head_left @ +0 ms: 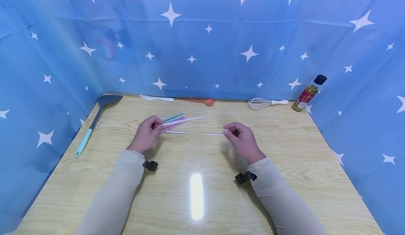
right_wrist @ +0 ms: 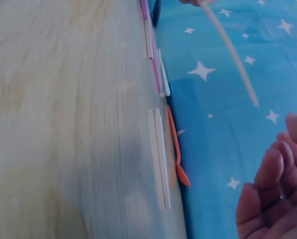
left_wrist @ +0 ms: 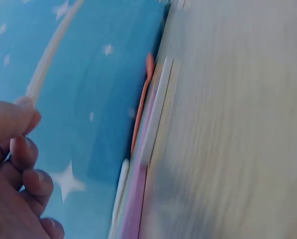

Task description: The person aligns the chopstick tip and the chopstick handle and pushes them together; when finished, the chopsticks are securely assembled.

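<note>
My left hand (head_left: 146,134) pinches one end of a long white drinking straw (head_left: 194,118) between thumb and forefinger; the straw (left_wrist: 51,52) rises above the table, slightly bent. Under and beside that hand lie several straws: a teal straw (head_left: 172,117), a pink straw (head_left: 173,126) and a short white straw (head_left: 177,132). My right hand (head_left: 242,140) hovers over the table with loosely curled fingers (right_wrist: 267,174) and nothing visible between them. Below it another white straw (right_wrist: 162,159) lies on the wood, apart from the fingers.
Along the back edge are a white knife (head_left: 156,98), an orange spoon (head_left: 207,102) and a whisk (head_left: 267,103). A spatula (head_left: 98,117) lies on the left. At the back right stands a bottle (head_left: 307,96) with a dark cap. Blue starry curtain (head_left: 202,52) surrounds the table (head_left: 221,189).
</note>
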Available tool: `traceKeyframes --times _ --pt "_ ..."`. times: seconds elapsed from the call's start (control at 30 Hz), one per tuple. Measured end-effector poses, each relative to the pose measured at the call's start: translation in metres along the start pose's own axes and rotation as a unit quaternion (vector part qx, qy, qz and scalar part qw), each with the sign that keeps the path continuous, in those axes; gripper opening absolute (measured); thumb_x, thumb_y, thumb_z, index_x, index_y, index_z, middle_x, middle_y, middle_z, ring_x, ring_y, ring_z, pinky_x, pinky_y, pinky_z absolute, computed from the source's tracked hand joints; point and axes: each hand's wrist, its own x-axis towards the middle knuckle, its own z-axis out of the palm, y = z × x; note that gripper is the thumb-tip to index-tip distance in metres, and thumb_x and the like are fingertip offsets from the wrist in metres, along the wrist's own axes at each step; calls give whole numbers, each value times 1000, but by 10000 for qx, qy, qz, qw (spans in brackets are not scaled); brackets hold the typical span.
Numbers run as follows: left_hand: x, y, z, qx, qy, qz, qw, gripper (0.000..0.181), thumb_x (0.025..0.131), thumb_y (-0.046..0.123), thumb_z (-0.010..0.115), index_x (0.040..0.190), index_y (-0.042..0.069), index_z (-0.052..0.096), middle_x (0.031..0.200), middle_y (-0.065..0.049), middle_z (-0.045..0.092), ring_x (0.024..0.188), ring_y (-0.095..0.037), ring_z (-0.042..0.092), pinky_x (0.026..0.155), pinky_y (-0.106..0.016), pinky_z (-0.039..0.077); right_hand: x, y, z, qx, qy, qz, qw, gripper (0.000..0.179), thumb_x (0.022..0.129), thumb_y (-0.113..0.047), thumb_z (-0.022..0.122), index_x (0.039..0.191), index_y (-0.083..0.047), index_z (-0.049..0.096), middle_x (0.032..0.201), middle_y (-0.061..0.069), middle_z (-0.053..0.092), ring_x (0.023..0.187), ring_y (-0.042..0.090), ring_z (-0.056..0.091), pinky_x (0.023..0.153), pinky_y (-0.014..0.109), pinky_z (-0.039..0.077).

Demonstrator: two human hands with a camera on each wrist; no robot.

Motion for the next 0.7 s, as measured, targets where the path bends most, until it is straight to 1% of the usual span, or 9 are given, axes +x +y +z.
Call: traceKeyframes --times 0.07,0.17,0.3,0.4,0.47,0.6,0.7 --pt "2 -9 -9 140 230 -242 9993 9 107 11 59 106 3 65 87 -7 53 74 -20 48 66 -29 42 0 1 -1 -37 -47 41 10000 18 103 -5 66 118 5 70 94 14 61 77 17 53 67 23 45" --pt "4 -22 -20 381 549 -514 9964 12 108 11 58 108 2 64 88 -8 52 75 -22 47 68 -32 41 1 4 0 -16 -107 60 9999 20 104 -10 67 119 3 71 93 11 61 77 18 53 67 24 44" --pt "5 -32 -29 574 899 -986 9894 13 108 14 58 108 3 66 87 -7 51 74 -24 46 69 -35 40 1 6 1 82 -207 25 9997 20 103 -15 69 117 1 72 93 9 62 78 19 53 68 25 45" --pt "4 -35 -32 755 1009 -1358 9827 15 108 19 59 108 6 67 85 -7 50 72 -26 46 70 -37 37 0 7 1 55 -311 28 9995 19 103 -15 70 115 -1 73 93 9 62 78 22 54 68 26 46" --pt "3 -35 -34 933 1029 -1583 9776 18 108 22 59 109 8 68 86 -7 51 73 -27 47 73 -39 35 1 9 1 -26 -390 80 9992 19 103 -15 70 116 -1 73 92 9 63 78 24 54 67 27 47" --pt "1 -35 -35 1204 1047 -1966 9674 21 107 27 59 113 10 70 93 -9 59 80 -30 52 83 -47 34 2 12 1 -254 -565 297 9976 21 102 -16 71 117 -2 73 93 8 64 78 24 56 67 29 48" --pt "-1 -33 -36 1232 1024 -2230 9616 23 107 28 58 116 11 71 99 -11 64 85 -32 54 90 -54 33 3 14 2 -388 -687 425 9960 21 101 -18 71 116 -4 73 93 7 64 77 22 57 65 29 48"
